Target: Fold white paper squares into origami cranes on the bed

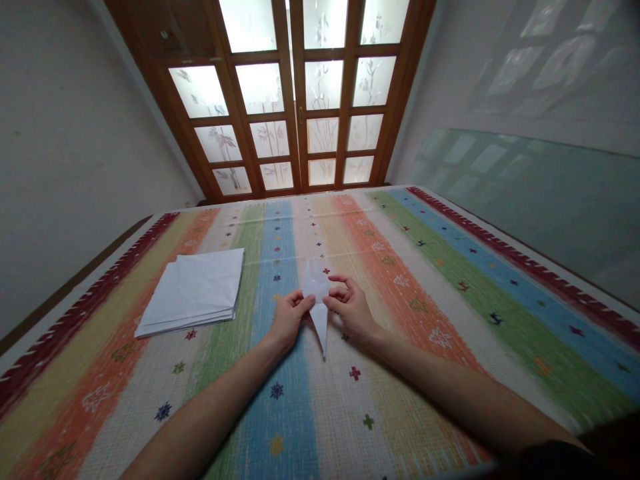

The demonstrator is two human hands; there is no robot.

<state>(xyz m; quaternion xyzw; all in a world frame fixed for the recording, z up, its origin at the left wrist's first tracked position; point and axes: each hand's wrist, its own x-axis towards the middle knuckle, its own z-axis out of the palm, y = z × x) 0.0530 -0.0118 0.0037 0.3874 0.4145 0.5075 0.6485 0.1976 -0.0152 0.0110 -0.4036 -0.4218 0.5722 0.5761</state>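
Note:
Between my two hands is a folded white paper (pixel 319 319), narrow, with a long point toward me and split tips at its far end. My left hand (pixel 290 319) pinches its left edge at the middle, thumb on top. On the opposite edge, my right hand (pixel 351 308) grips the paper between thumb and fingers, the index finger arched above. The fingers under the paper are partly hidden. To the left of my left hand lies a stack of white paper sheets (pixel 195 288), its edges slightly uneven.
A striped, patterned tablecloth (pixel 277 407) covers the table. Wooden doors with frosted panes (pixel 270 138) stand beyond the far edge. A wall (pixel 60 133) rises on the left, and a pale glassy panel (pixel 530 187) runs along the right side.

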